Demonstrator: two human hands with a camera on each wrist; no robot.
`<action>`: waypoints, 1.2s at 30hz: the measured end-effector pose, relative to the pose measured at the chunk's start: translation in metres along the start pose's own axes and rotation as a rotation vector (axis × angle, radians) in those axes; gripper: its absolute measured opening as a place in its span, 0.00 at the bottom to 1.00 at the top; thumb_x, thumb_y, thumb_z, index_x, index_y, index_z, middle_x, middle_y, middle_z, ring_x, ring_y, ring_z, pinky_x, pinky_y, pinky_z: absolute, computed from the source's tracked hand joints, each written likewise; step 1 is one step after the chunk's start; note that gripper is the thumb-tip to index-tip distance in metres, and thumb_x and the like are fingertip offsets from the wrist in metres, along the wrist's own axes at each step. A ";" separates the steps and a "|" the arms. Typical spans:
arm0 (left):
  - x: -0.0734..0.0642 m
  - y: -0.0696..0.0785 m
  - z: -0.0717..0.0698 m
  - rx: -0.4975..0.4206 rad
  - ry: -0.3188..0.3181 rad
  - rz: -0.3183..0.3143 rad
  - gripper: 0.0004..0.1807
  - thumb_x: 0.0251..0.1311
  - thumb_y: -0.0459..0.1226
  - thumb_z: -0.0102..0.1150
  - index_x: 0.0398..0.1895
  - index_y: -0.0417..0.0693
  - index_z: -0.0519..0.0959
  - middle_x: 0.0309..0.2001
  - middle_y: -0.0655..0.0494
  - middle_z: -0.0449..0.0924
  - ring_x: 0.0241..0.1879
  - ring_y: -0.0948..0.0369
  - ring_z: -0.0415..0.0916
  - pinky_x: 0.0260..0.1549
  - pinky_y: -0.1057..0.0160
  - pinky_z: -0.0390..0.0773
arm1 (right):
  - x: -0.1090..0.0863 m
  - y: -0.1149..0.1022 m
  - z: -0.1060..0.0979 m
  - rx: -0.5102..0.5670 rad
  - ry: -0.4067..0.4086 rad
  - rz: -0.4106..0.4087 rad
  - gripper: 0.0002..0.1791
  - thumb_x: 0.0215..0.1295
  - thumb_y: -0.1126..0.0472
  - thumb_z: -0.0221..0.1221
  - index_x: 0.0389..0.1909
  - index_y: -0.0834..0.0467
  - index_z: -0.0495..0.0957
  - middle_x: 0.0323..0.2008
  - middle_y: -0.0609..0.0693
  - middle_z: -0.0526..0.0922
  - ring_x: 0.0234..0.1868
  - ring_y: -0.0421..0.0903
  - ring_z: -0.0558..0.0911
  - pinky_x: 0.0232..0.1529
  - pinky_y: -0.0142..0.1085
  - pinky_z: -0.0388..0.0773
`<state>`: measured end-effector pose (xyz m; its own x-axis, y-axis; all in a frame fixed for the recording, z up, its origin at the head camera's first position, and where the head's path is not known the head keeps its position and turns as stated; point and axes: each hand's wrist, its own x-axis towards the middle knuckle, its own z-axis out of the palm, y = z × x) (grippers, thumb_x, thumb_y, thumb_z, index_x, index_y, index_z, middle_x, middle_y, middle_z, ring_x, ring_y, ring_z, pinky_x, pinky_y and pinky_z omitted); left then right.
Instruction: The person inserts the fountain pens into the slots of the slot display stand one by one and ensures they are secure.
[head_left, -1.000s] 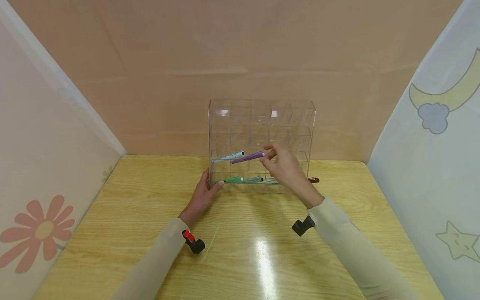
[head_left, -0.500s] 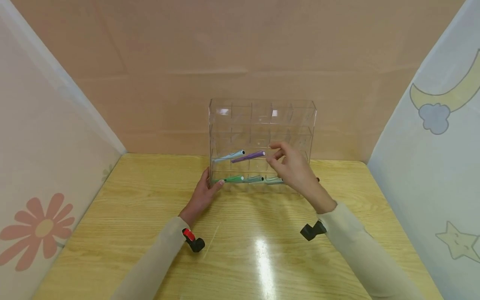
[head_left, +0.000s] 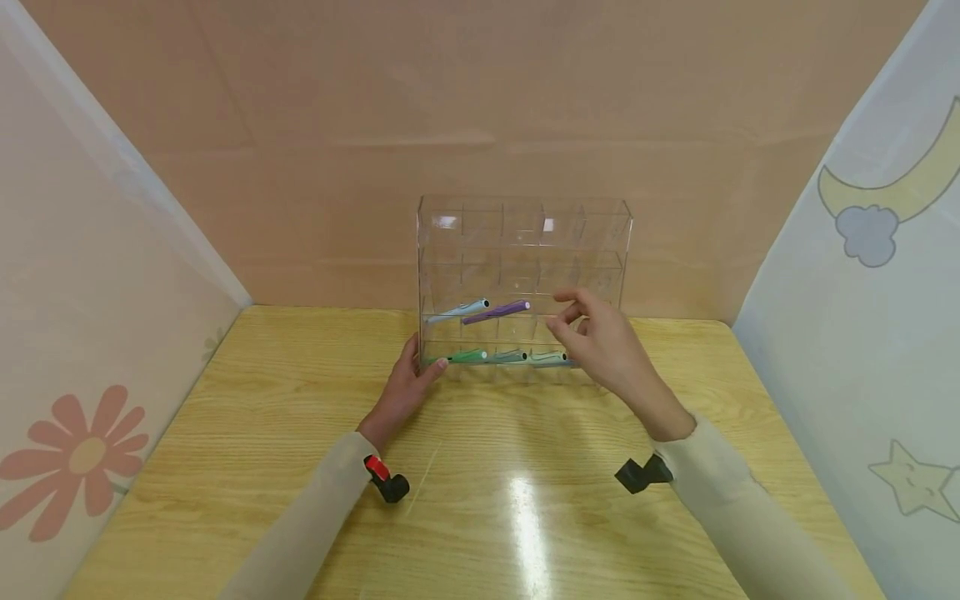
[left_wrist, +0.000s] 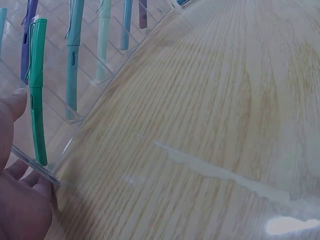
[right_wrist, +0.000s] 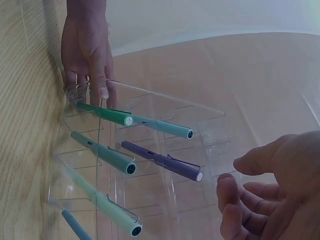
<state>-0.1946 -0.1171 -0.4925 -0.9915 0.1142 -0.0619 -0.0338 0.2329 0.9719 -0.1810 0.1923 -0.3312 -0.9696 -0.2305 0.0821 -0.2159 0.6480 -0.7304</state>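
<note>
A clear acrylic pen rack (head_left: 521,246) with rows of compartments stands upright at the back of the table. My left hand (head_left: 401,392) grips its lower left corner, thumb in front and fingers behind the side wall. A green pen (left_wrist: 37,90), a teal pen (right_wrist: 112,157), a pale green pen (right_wrist: 112,210) and a blue pen (right_wrist: 75,224) lean in the bottom row. One row higher sit a light blue pen (head_left: 459,311) and a purple pen (head_left: 498,312). My right hand (head_left: 603,342) hovers before the rack's right part, fingers loosely bent, holding nothing.
The rack stands on a wood-grain table (head_left: 480,500) before a tan backdrop (head_left: 480,100). Patterned white panels rise at the left (head_left: 90,250) and right (head_left: 847,333). A brown pen (left_wrist: 143,14) sits at the far end of the bottom row.
My right hand has let go of the purple pen and moved right, away from it. The purple pen stays in its compartment. My left hand keeps its hold on the rack.
</note>
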 end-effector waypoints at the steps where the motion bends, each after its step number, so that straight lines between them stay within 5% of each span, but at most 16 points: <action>1: 0.000 0.000 0.000 -0.003 -0.001 0.002 0.45 0.81 0.43 0.56 0.89 0.49 0.42 0.88 0.43 0.46 0.86 0.38 0.49 0.82 0.37 0.56 | -0.001 0.001 0.000 0.001 0.003 -0.002 0.23 0.80 0.54 0.60 0.69 0.58 0.74 0.48 0.58 0.86 0.26 0.48 0.82 0.26 0.37 0.82; 8: 0.000 -0.001 0.000 -0.015 -0.004 0.019 0.45 0.81 0.43 0.56 0.89 0.49 0.42 0.88 0.43 0.46 0.86 0.39 0.49 0.82 0.37 0.57 | -0.011 0.003 -0.005 0.030 0.016 -0.001 0.23 0.80 0.56 0.60 0.70 0.60 0.73 0.48 0.60 0.85 0.29 0.53 0.86 0.28 0.35 0.85; 13: -0.001 0.001 0.000 -0.021 -0.001 0.013 0.45 0.81 0.43 0.56 0.89 0.50 0.42 0.88 0.43 0.46 0.86 0.39 0.49 0.82 0.37 0.56 | -0.020 0.002 -0.013 0.005 0.029 0.002 0.24 0.81 0.55 0.59 0.72 0.59 0.72 0.48 0.59 0.86 0.27 0.46 0.85 0.30 0.36 0.86; 22: -0.001 0.000 0.000 -0.005 -0.003 -0.002 0.45 0.81 0.44 0.56 0.89 0.51 0.41 0.88 0.45 0.45 0.86 0.39 0.48 0.82 0.37 0.56 | -0.041 0.011 -0.026 -0.022 0.079 0.026 0.25 0.81 0.51 0.58 0.71 0.57 0.72 0.47 0.57 0.86 0.24 0.43 0.81 0.22 0.35 0.74; 36: -0.001 0.001 -0.002 -0.011 -0.016 -0.004 0.45 0.81 0.45 0.56 0.89 0.51 0.40 0.88 0.45 0.45 0.86 0.39 0.49 0.82 0.37 0.58 | -0.063 0.034 -0.031 -0.006 0.106 0.077 0.26 0.81 0.51 0.59 0.72 0.58 0.72 0.48 0.61 0.87 0.24 0.42 0.83 0.29 0.34 0.81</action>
<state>-0.1934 -0.1186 -0.4915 -0.9893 0.1284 -0.0689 -0.0390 0.2226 0.9741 -0.1312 0.2517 -0.3400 -0.9900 -0.1017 0.0973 -0.1404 0.6650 -0.7335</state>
